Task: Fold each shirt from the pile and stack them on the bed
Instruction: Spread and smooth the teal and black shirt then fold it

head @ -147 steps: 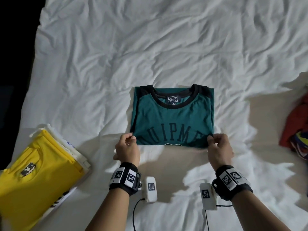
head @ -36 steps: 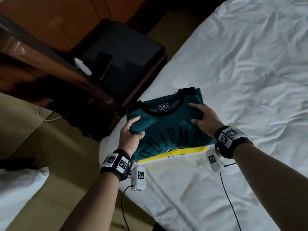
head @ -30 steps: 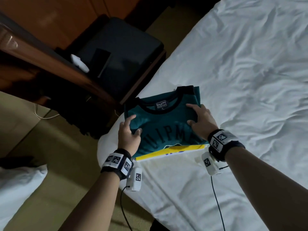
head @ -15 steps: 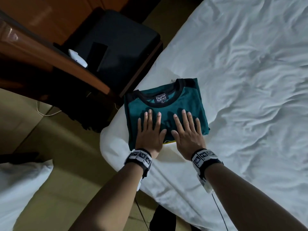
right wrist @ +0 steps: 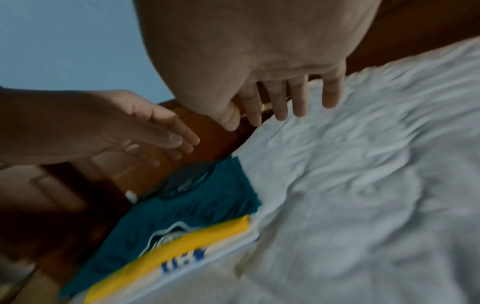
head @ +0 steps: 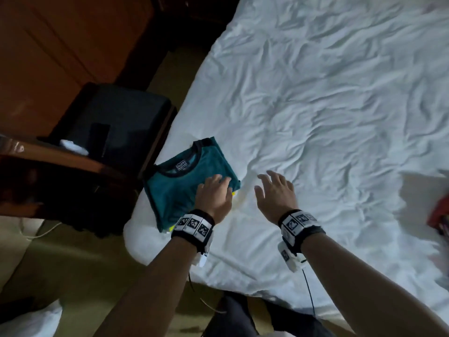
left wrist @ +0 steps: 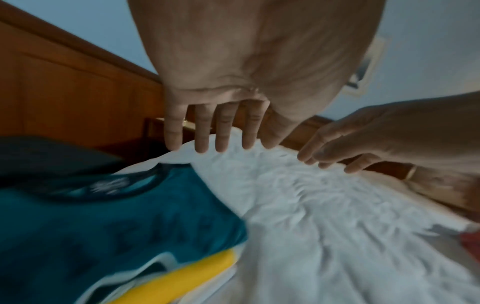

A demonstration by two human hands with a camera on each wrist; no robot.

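Observation:
A folded teal shirt (head: 179, 188) with a black collar lies on top of the stack at the bed's near left corner. Beneath it show the edges of a yellow shirt (right wrist: 182, 242) and a white one with blue print (right wrist: 187, 261). My left hand (head: 213, 190) hovers over the teal shirt's right corner, fingers straight and holding nothing. My right hand (head: 274, 190) is off the stack, spread open above the white sheet just to its right. Both wrist views are blurred and show air under the palms.
The white crumpled bed sheet (head: 315, 117) stretches to the right. A red and multicoloured pile of clothes (head: 439, 215) lies at the right edge. A black case (head: 121, 125) and a dark wooden desk (head: 48, 156) stand left of the bed.
Both hands, pressed flat on the teal shirt half a second ago, have lifted off it and shifted right. The head view has also swung right.

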